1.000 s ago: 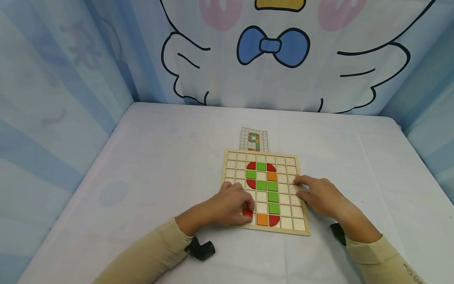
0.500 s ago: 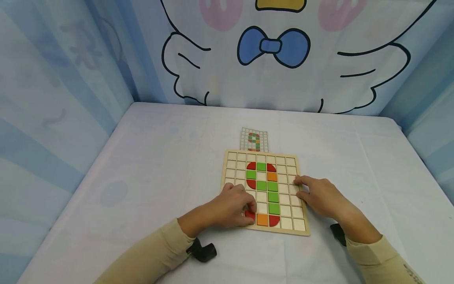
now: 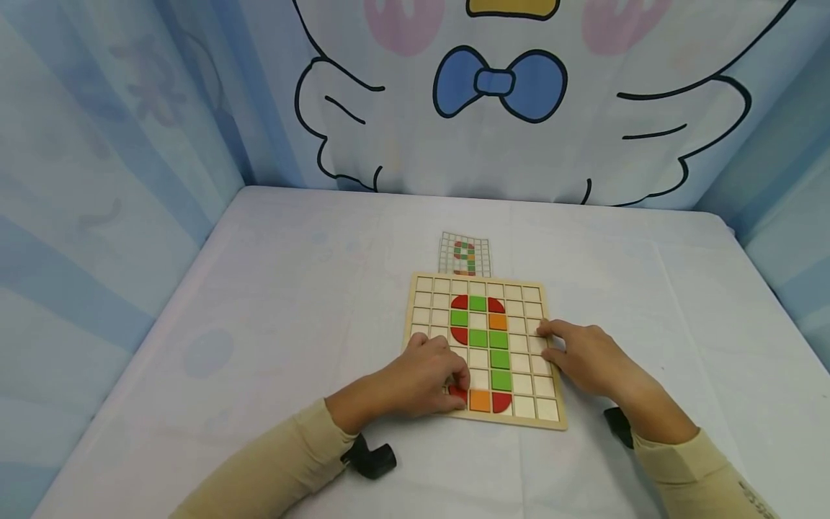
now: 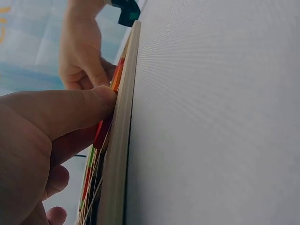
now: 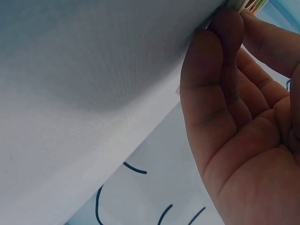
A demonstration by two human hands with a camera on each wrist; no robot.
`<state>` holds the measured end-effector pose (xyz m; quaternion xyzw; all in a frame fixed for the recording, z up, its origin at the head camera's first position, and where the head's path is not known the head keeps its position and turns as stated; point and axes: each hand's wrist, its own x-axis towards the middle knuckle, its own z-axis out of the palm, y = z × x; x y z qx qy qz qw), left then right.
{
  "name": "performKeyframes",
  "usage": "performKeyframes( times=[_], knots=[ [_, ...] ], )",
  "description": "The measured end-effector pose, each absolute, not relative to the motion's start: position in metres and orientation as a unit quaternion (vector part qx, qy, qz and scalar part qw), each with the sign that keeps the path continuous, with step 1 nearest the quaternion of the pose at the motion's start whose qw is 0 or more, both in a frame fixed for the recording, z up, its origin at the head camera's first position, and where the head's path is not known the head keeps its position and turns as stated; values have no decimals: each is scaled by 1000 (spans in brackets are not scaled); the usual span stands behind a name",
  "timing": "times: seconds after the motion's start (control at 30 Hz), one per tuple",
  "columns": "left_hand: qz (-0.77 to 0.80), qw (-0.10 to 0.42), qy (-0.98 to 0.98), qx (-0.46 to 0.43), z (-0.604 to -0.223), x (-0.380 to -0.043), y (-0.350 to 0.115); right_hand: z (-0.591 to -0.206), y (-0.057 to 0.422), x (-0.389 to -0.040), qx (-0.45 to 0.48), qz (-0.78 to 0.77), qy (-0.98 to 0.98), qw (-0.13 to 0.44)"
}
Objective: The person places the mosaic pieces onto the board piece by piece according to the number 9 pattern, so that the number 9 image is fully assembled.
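A wooden grid board (image 3: 529, 360) lies on the white table, bearing green, orange and red tiles in a shape like a 9. At its near edge my left hand (image 3: 421, 376) pinches a red quarter-circle tile (image 3: 459, 393) between thumb and fingers, just left of an orange square tile (image 3: 480, 401). The left wrist view shows the thumb pressed near the red tile (image 4: 102, 133), low over the board. My right hand (image 3: 586, 357) holds the board's right edge, thumb and fingertips at the rim.
Behind the board lies a printed pattern card (image 3: 481, 252), its lower part hidden by the board. A cartoon-printed curtain (image 3: 499, 155) hangs behind the table. Black wrist devices (image 3: 371, 460) sit under both sleeves.
Over the last second my left hand has shifted slightly to the right with the red tile, closer to the orange one. My right hand has stayed at the board's edge.
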<state>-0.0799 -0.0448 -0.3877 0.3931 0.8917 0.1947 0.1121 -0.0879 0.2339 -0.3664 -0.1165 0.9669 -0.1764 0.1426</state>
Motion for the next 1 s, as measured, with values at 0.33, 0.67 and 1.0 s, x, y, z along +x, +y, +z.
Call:
performKeyframes(
  times=[0.33, 0.67, 1.0],
  knots=[
    [180, 99, 895, 397, -386, -79, -45, -366, 234, -88, -120, -178, 967, 137],
    [179, 93, 894, 399, -386, -76, -48, -366, 234, -89, -126, -175, 967, 135],
    [192, 103, 894, 391, -387, -77, -48, -367, 234, -88, -120, -176, 967, 139]
  ],
)
